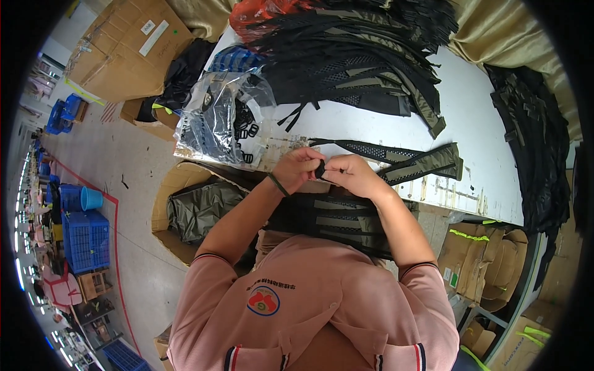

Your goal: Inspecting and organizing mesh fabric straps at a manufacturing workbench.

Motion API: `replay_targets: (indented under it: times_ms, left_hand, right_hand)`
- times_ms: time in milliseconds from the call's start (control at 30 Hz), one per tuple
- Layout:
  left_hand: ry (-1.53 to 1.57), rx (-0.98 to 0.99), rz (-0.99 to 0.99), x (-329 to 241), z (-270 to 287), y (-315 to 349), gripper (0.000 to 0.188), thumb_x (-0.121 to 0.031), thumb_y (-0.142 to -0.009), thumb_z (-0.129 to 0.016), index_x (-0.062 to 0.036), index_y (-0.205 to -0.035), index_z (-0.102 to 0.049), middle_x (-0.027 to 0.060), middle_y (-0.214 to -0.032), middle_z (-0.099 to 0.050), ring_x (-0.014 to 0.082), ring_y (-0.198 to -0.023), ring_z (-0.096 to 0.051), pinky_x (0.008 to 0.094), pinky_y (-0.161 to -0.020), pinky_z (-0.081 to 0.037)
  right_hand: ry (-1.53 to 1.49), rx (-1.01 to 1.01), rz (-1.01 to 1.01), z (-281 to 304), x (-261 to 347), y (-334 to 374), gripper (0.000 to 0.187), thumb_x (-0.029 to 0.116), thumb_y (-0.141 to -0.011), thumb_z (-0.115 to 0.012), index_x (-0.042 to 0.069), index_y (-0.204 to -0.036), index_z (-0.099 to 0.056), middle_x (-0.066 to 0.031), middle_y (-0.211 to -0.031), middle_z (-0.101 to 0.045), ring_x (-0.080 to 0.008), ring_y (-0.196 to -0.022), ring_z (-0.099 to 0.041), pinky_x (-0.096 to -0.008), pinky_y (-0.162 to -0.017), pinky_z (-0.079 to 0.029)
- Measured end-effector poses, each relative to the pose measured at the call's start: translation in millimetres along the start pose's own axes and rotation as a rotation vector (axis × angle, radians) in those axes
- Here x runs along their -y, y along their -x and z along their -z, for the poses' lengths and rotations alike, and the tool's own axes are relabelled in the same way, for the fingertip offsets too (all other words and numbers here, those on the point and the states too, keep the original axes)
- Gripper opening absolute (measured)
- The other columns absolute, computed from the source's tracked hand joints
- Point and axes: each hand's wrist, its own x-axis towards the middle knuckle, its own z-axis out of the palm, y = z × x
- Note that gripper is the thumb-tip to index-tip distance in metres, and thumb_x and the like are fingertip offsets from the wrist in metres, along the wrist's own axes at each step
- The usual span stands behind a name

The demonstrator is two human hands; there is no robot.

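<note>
At the table's front edge, my left hand (298, 169) and my right hand (354, 175) meet with their fingers pinched together. Between them is a small black piece (320, 169), too small and too covered by fingers to name surely. Just beyond my right hand lies a black mesh and olive strap (427, 167), its thin end reaching back toward my fingers. More black and olive straps (349, 216) hang below my hands, over my lap. Left of my hands, a clear plastic bag (213, 123) lies on the table with several black plastic buckles (247, 131) in and beside it.
A big pile of black and olive straps (365, 68) covers the back of the white table (476, 136). Red plastic (253, 15) lies behind it. An open carton (162, 204) with dark fabric stands at left, more cartons (473, 253) at right. Dark straps (535, 142) hang over the table's right side.
</note>
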Motion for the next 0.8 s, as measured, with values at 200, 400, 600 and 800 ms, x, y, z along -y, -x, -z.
replay_targets:
  times_ms: [200,400,600,800]
  left_hand:
    - [-0.082,0.106,-0.006,2,7,0,0.012,-0.002,-0.089,-0.057,-0.0009,-0.101,-0.061,0.0083,-0.092,-0.063,0.0162,-0.081,-0.063,0.0278,-0.073,-0.053]
    - [-0.113,0.035,-0.031,0,-2,0,0.013,-0.001,-0.087,-0.059,-0.0012,-0.1,-0.062,0.0046,-0.085,-0.062,0.0106,-0.068,-0.057,0.0215,-0.061,-0.047]
    - [-0.004,0.006,-0.054,2,0,1,0.012,-0.002,-0.089,-0.057,-0.0011,-0.101,-0.061,0.0048,-0.089,-0.062,0.0109,-0.069,-0.057,0.0218,-0.062,-0.048]
    - [0.072,0.013,-0.016,5,1,0,0.014,-0.002,-0.091,-0.053,-0.002,-0.103,-0.061,0.0058,-0.093,-0.062,0.0115,-0.075,-0.059,0.0233,-0.066,-0.049]
  right_hand:
    - [-0.298,0.072,-0.349,0,1,-4,0.017,0.009,-0.083,-0.061,-0.001,-0.07,-0.063,0.0011,-0.057,-0.054,-0.0061,-0.052,-0.049,-0.0228,-0.048,-0.039]
    - [-0.033,0.007,-0.118,-1,3,-3,0.014,0.008,-0.08,-0.059,0.001,-0.068,-0.06,-0.0058,-0.06,-0.056,-0.0195,-0.054,-0.053,-0.0286,-0.051,-0.041]
    - [0.354,-0.191,0.303,-11,-2,4,0.012,0.007,-0.08,-0.061,0.001,-0.072,-0.055,-0.011,-0.069,-0.057,-0.0302,-0.063,-0.055,-0.0348,-0.06,-0.045]
    - [-0.281,-0.32,-0.112,-20,-9,10,0.008,0.004,-0.08,-0.066,0.003,-0.086,-0.062,-0.0077,-0.072,-0.061,-0.0187,-0.066,-0.06,-0.0283,-0.06,-0.046]
